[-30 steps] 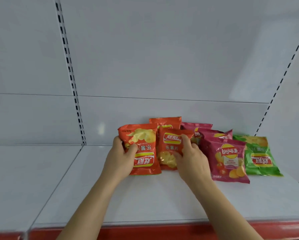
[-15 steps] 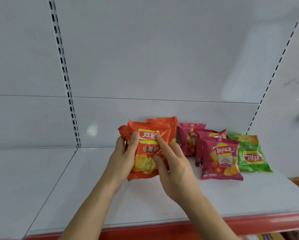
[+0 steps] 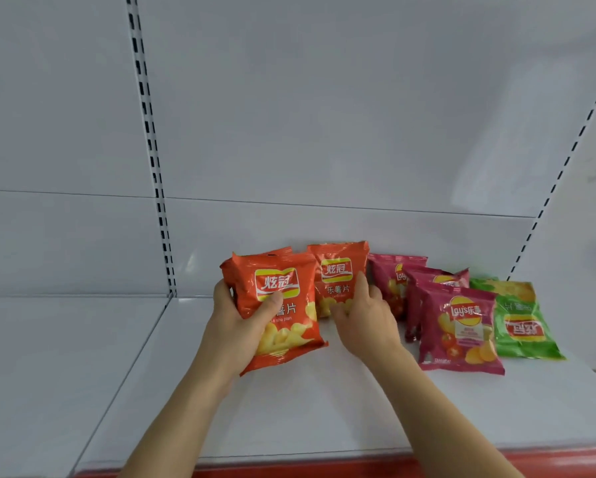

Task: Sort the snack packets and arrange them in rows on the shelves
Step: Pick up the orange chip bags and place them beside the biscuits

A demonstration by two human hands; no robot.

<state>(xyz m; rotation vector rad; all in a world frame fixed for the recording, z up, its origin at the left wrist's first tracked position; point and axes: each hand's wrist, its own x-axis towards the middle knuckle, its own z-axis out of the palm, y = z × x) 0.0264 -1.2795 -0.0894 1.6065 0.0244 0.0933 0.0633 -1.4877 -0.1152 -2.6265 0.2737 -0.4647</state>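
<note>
Orange foil fills the left hand [image 3: 241,326], which grips an orange packet [image 3: 282,312] upright at the front of the white shelf [image 3: 324,408], thumb pressed across its face and fingers wrapped round its left edge. A sliver of another orange packet's edge shows just behind it. The right hand [image 3: 365,319] holds a second orange packet [image 3: 338,274] standing just beside and slightly behind the first, fingers curled onto its lower front. To the right, three magenta packets stand one behind another: the front magenta packet [image 3: 462,332] nearest the shelf edge, the other two [image 3: 393,274] partly hidden behind it. A green packet [image 3: 517,322] lies flat at the far right, its print upside down, touching the magenta row. A red strip [image 3: 548,458] runs along the shelf's front edge.
</note>
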